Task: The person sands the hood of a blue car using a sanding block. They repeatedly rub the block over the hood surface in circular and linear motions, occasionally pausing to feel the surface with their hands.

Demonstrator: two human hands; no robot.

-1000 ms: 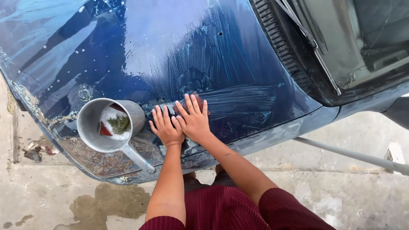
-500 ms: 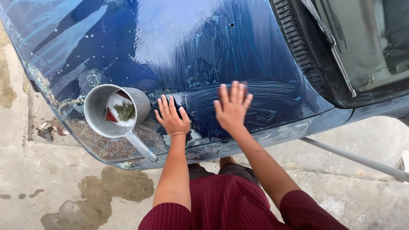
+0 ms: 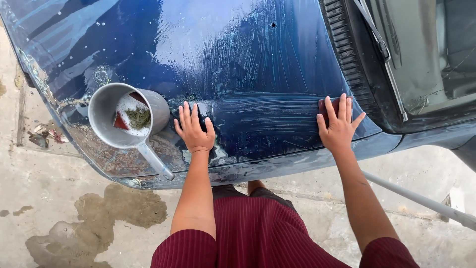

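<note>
Scoop (image 3: 126, 119) (grey) beside left hand (image 3: 194, 130) on hood (image 3: 248, 59).

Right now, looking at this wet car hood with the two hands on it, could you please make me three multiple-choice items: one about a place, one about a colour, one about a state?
1. Where does the grey dipper stand?
A. On the concrete ground
B. On the hood, beside the left hand
C. On the windshield

2. What colour is the car hood?
A. Dark blue
B. White
C. Red

3. How does the right hand lie?
A. Closed in a fist, raised in the air
B. Flat, fingers spread, over a dark red pad
C. Gripping the dipper handle

Answers: 1 B, the dipper sits on the hood just beside the left hand. 2 A, the wet paint is dark blue. 3 B, the dark red pad shows under the spread fingers.
</note>
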